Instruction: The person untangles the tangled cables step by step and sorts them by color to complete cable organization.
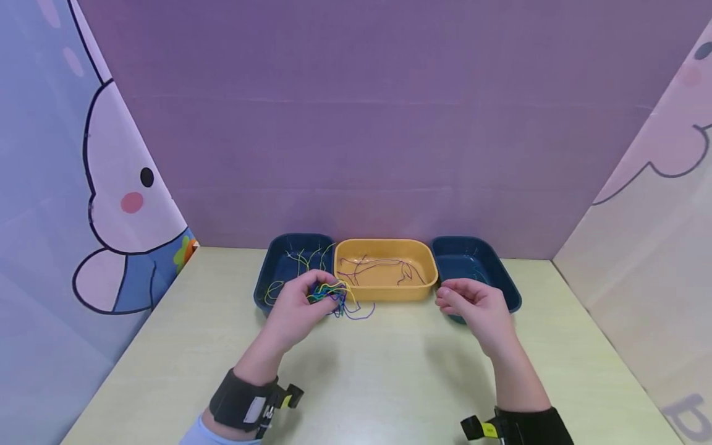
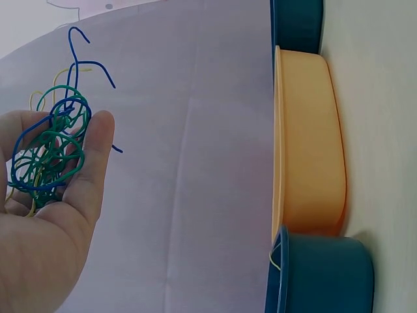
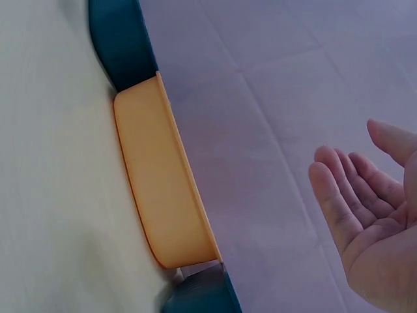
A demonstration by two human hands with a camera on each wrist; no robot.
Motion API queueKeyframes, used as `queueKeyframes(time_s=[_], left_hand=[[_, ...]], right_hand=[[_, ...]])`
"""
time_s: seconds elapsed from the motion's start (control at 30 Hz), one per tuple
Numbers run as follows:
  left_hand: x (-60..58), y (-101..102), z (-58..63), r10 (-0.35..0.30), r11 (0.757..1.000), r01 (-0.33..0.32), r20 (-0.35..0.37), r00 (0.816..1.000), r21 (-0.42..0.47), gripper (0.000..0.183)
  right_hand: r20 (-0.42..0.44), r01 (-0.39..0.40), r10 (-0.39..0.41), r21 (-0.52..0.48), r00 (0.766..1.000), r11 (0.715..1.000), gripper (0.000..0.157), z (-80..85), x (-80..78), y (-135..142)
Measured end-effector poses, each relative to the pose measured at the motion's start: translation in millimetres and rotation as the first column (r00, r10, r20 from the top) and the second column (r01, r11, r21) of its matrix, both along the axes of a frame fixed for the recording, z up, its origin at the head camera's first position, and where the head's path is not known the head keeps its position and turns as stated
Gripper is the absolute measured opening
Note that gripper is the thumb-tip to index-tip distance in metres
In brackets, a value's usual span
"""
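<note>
My left hand point(image 1: 292, 312) holds a loose tangle of thin wires point(image 2: 55, 147), green, blue and yellow, between thumb and fingers. Several blue ends stick out past the fingertips. In the head view this hand is over the front of the left dark blue tray point(image 1: 280, 253), where yellow wires point(image 1: 304, 261) lie. The middle tray is yellow point(image 1: 384, 294) and has purple wires point(image 1: 384, 261) in it. Above the front of the right dark blue tray point(image 1: 467, 247), my right hand point(image 1: 481, 309) is held with fingers loosely bent. The right wrist view shows its palm bare and the thumb apart from the fingers.
All three trays stand side by side on a pale table point(image 1: 384, 383), close to a purple backdrop point(image 1: 378, 142). Cartoon-printed panels point(image 1: 133, 204) rise at both sides. Each wrist wears a black strap point(image 1: 241, 398) with a small camera mount.
</note>
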State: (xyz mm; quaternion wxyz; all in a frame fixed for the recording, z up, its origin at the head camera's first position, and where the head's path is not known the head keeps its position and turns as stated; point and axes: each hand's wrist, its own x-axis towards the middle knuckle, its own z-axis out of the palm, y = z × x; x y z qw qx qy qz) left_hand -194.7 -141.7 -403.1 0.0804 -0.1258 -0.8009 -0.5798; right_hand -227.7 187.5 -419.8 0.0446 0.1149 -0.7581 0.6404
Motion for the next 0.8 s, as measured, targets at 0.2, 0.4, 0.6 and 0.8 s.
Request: queueKeyframes(time_s=[0.2, 0.4, 0.6, 0.8], left_hand=[[4.1, 2, 5.1, -0.011, 1.0, 0.01, 0.019, 1.0, 0.011, 0.021], [3.7, 4, 4.2, -0.027, 0.999, 0.026, 0.019, 0.999, 0.028, 0.021], [-0.8, 7, -4.7, -0.052, 0.998, 0.051, 0.008, 0.999, 0.041, 0.02], [-1.5, 13, -8.7, -0.056, 0.998, 0.056, -0.014, 0.998, 0.01, 0.021]], right_hand=[[-0.003, -0.087, 0.087, -0.01, 0.996, 0.996, 0.034, -2.8, 3.3, -11], [-0.011, -0.204, 0.204, -0.007, 0.979, 0.979, 0.027, -3.3, 12.0, -36], [-0.023, -0.316, 0.316, 0.007, 0.949, 0.949, 0.024, -6.1, 20.9, -64], [-0.026, -0.378, 0.378, -0.017, 0.926, 0.926, 0.016, -12.3, 26.9, -84]])
